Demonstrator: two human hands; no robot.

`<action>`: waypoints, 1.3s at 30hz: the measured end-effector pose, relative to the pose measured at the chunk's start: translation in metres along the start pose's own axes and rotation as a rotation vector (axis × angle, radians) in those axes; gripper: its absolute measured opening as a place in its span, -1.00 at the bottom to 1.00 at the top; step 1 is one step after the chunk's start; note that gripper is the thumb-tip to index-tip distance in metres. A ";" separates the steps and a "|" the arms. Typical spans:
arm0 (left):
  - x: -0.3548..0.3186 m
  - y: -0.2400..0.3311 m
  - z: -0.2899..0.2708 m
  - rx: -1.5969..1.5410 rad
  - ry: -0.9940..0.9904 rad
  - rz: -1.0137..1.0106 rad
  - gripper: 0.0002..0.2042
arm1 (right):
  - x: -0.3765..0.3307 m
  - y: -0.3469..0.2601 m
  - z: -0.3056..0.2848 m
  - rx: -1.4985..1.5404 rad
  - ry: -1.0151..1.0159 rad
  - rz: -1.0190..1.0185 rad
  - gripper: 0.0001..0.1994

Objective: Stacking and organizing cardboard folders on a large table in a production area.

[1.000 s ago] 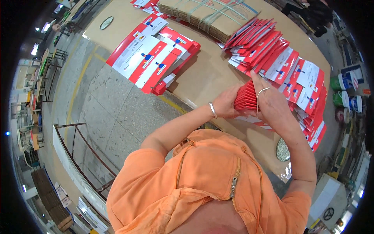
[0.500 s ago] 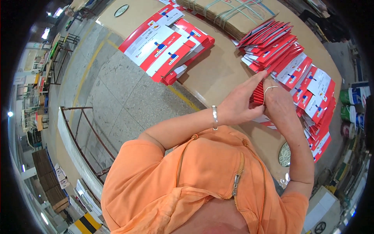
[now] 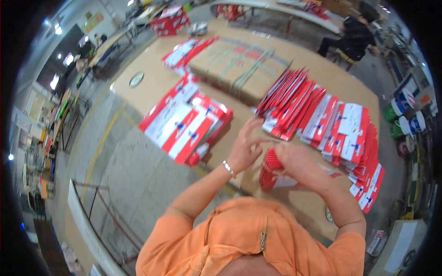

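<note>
The left hand (image 3: 245, 152) is half open, with its fingers bent and separated from each other; its thumb side is turned toward the right hand (image 3: 297, 161). Between its thumb and forefinger there is a rounded gap, and because of the blur I cannot tell if it pinches something thin there. On this wrist is a shiny silver bracelet (image 3: 228, 169).

The right hand is bent closed over the upper right side of a thick bundle of red folded card (image 3: 270, 166), and it holds this bundle close to its fingertips. The bundle shows its narrow pleated edges upward, and a thin pale band (image 3: 271, 172) seems to go around it. It is at the near edge of the brown-covered table (image 3: 313, 202), in front of the person; I cannot tell if its bottom rests there.

Beyond the right hand lies a long overlapping row of flat red-and-white cartons (image 3: 338, 131). Farther left is a stack of similar red-and-white cartons (image 3: 184, 126), well apart from the bundle.
</note>
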State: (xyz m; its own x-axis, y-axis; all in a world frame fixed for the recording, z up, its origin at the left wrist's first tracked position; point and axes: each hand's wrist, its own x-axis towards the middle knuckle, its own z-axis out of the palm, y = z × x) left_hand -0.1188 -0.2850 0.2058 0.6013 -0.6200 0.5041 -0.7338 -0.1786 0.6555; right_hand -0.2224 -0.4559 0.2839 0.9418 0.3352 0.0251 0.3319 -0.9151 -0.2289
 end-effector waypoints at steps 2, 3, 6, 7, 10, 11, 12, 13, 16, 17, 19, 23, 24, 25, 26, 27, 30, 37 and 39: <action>0.000 -0.001 0.000 0.012 -0.232 -0.047 -0.54 | -0.002 0.008 0.007 -0.027 0.055 -0.037 -0.60; 0.001 -0.006 0.001 0.011 -0.359 -0.035 -0.46 | 0.000 0.015 0.009 0.001 0.057 -0.107 -0.57; 0.001 -0.007 -0.007 -0.181 -0.585 -0.065 -0.29 | 0.000 0.015 0.001 0.121 0.010 -0.046 -0.59; -0.001 -0.006 -0.010 -0.375 -0.690 -0.149 -0.23 | 0.001 0.010 -0.005 0.125 0.037 -0.076 -0.48; 0.001 0.013 -0.008 -0.436 -0.581 -0.152 -0.18 | 0.002 0.015 -0.004 0.145 0.112 -0.117 -0.48; 0.000 0.018 0.001 -0.469 -0.523 -0.193 -0.28 | 0.003 0.018 -0.003 0.134 0.055 -0.075 -0.51; -0.003 0.015 0.010 -0.467 -0.529 -0.179 -0.28 | 0.003 0.020 -0.005 0.125 0.065 -0.067 -0.51; -0.004 0.014 0.015 -0.419 -0.447 -0.161 -0.30 | 0.001 0.023 -0.006 0.129 0.059 -0.064 -0.53; -0.004 0.011 0.021 -0.337 -0.284 -0.030 -0.37 | -0.020 0.035 -0.012 0.052 0.120 0.016 -0.55; -0.008 0.006 0.024 -0.429 -0.256 -0.069 -0.38 | -0.031 0.041 -0.014 -0.025 0.175 0.077 -0.54; -0.009 0.005 0.025 -0.530 -0.232 -0.099 -0.40 | -0.055 0.051 -0.003 -0.013 0.199 0.145 -0.53; -0.019 0.004 0.019 -0.535 -0.249 -0.087 -0.38 | -0.100 0.054 0.027 0.413 0.437 0.459 -0.68; -0.023 -0.002 0.021 -0.666 -0.223 -0.169 -0.34 | -0.108 0.057 0.035 0.661 0.540 0.647 -0.72; -0.024 -0.013 0.025 -0.596 -0.294 -0.153 -0.14 | -0.116 0.073 0.057 0.869 0.577 0.688 -0.57; -0.026 -0.015 0.030 -0.606 -0.311 -0.183 -0.14 | -0.113 0.066 0.063 0.919 0.619 0.578 -0.41; -0.024 -0.015 0.036 -0.743 -0.253 -0.178 -0.05 | -0.101 0.058 0.067 0.972 0.659 0.469 -0.25; -0.012 0.002 0.040 -0.891 -0.098 -0.108 0.16 | -0.062 0.032 0.086 0.708 0.474 0.313 -0.08; -0.009 -0.018 0.071 -0.690 0.189 -0.302 -0.60 | -0.008 0.039 0.099 0.861 0.497 0.437 -0.20; 0.001 -0.020 0.073 -0.752 0.268 -0.417 -0.69 | 0.003 0.037 0.087 0.583 0.677 0.364 -0.08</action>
State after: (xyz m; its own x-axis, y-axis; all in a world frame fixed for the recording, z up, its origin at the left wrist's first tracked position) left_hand -0.1268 -0.3376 0.1517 0.8952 -0.4006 0.1952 -0.0949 0.2567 0.9618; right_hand -0.2125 -0.4689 0.1906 0.8739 -0.3143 0.3708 0.1059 -0.6215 -0.7763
